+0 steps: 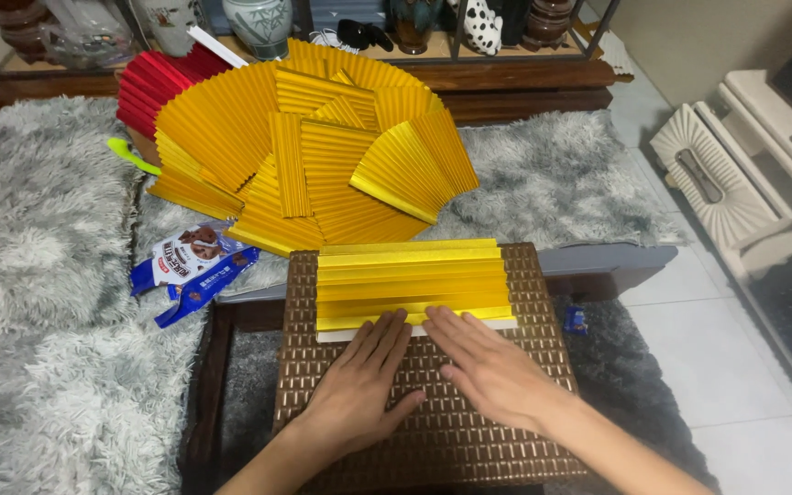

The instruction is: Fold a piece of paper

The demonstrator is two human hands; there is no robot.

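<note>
The yellow accordion-pleated paper sheet (414, 284) lies at the far edge of the brown woven stool top (433, 431), its near fold pinned flat by left hand (364, 390) and right hand (488, 367), both open-palmed, gripping nothing.

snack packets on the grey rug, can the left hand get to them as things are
Probably yes: the left hand lies flat and empty at the pleated yellow sheet's near edge, and only bare woven board and rug lie toward the snack packets.

Head camera looks steeply down, close over the woven stool (506, 431)
</note>
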